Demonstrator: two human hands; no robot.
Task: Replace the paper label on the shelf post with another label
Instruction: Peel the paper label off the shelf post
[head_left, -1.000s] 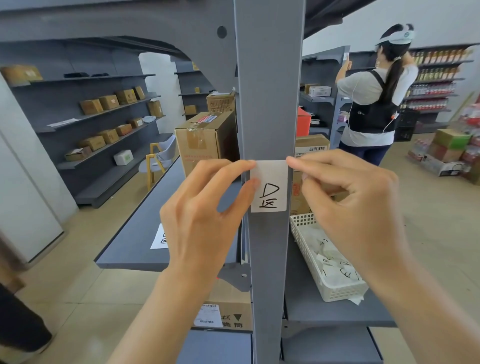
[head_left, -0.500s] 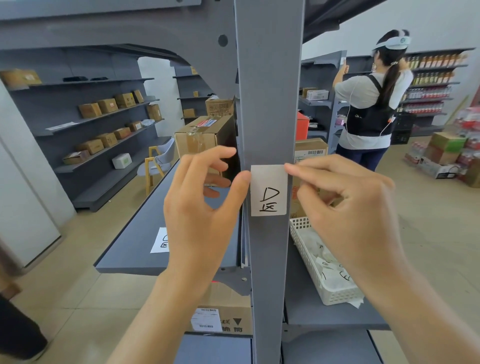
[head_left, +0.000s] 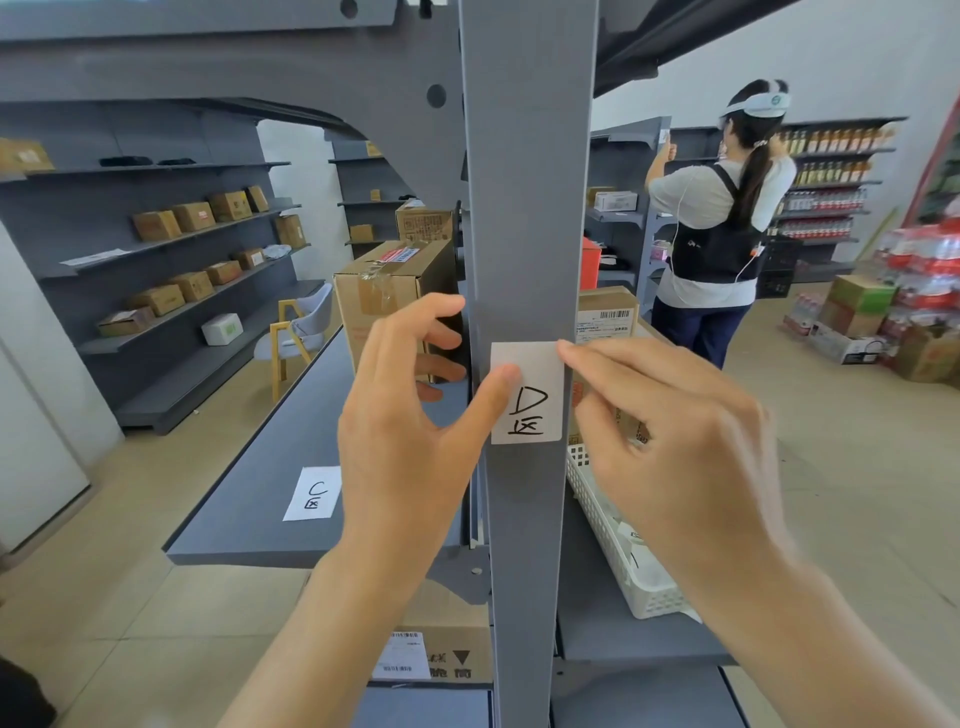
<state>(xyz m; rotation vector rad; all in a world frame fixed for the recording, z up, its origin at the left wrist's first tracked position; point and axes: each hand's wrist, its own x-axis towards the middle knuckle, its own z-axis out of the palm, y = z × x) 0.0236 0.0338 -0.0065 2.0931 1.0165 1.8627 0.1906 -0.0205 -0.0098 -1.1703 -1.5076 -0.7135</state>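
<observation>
A white paper label marked "D" sits on the front of the grey shelf post. My left hand is open, its thumb pressed on the label's left part and its fingers spread beside the post. My right hand has its fingers curled, with the index fingertip on the label's top right corner and the thumb at its right edge. A second label marked "C" lies flat on the grey shelf board to the left.
A white plastic basket with several paper slips stands on the shelf right of the post. Cardboard boxes stand behind my left hand. A person works at another shelf at the back right. A chair stands in the left aisle.
My left fingers have come off the label's top edge and spread apart. The left thumb has slid from the label's left edge onto its face. The right hand stays at the corner.
</observation>
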